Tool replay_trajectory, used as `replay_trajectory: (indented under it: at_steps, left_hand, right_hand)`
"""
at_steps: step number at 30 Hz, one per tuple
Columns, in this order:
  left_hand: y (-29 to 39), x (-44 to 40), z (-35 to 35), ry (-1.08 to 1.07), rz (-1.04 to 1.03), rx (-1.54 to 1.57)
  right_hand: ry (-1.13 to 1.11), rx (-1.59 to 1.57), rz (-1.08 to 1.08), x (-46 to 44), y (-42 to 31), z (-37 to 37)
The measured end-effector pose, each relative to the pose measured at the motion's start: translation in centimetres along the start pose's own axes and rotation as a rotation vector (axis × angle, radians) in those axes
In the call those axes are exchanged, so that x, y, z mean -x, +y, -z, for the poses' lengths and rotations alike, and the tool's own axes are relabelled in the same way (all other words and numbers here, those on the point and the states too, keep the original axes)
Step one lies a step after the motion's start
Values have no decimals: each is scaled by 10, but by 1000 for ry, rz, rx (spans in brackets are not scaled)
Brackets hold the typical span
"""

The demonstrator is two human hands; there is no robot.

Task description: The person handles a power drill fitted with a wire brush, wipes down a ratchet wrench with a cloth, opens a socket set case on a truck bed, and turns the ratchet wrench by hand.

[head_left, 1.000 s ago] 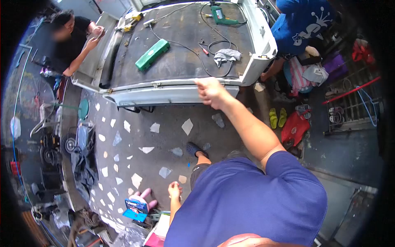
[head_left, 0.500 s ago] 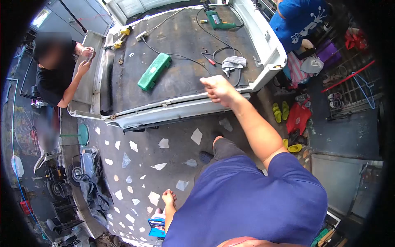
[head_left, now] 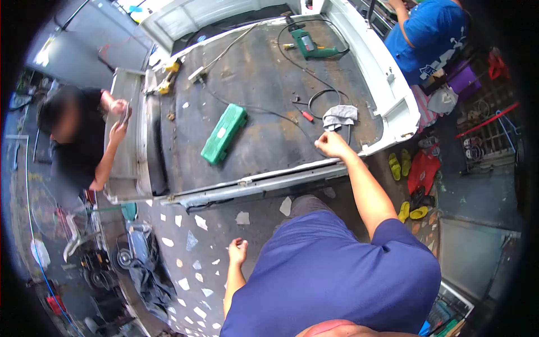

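My right hand (head_left: 332, 145) is stretched over the front edge of the truck bed (head_left: 264, 154), just below a crumpled grey cloth (head_left: 339, 117). Its fingers are curled together, and what they hold, if anything, is hidden. Low beside my body, my left hand (head_left: 238, 251) hangs over the floor with loosely bent fingers and no object visible in it. On the bed lie a long green case (head_left: 224, 133), a green corded power drill (head_left: 311, 46) and a red-handled tool (head_left: 307, 115). A black cable (head_left: 310, 73) loops between the drill and the cloth.
Yellow power tools (head_left: 167, 77) and a power strip (head_left: 196, 74) lie on the bed. At the left a person in black (head_left: 76, 135) holds a phone-like object. Another person in blue (head_left: 429, 39) stands at the right. Yellow-green sandals (head_left: 394, 166) and a red bag (head_left: 424, 170) are on the floor.
The view has shifted, with the bed and its contents now lower and slightly right. My right hand has come nearer the grey cloth. The blue tool box by my left hand has left view.
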State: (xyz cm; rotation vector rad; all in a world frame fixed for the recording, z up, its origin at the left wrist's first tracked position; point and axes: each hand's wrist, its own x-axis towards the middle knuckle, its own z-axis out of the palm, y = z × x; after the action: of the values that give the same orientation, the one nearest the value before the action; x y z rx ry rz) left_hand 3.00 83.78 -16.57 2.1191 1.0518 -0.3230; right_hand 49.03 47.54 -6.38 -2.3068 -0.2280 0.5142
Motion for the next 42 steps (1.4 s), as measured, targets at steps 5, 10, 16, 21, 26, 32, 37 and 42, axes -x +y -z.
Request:
replay_trajectory:
  at_steps: [5, 10, 16, 21, 26, 32, 37, 42]
  left_hand:
    - [121, -136, 78, 215, -291, -210]
    - [269, -237, 105, 249, -404, -290]
    - [354, -317, 78, 265, -416, -511]
    - [346, -344, 45, 386, -419, -455]
    - [346, -341, 51, 379, -400, -420]
    - [344, -343, 52, 373, -410, -428]
    - [347, -337, 57, 328, -545, -471]
    - [361, -329, 61, 260, -595, -529]
  right_hand:
    - [225, 190, -264, -97, 55, 28]
    - [508, 139, -453, -128, 68, -5]
    - [1065, 373, -546, -148, 66, -52]
    - [943, 437, -610, -153, 60, -53]
    - [940, 471, -630, -156, 58, -51]
    - [962, 503, -598, -156, 58, -53]
    - [952, 513, -585, -157, 60, -54]
    - [999, 526, -548, -155, 61, -56]
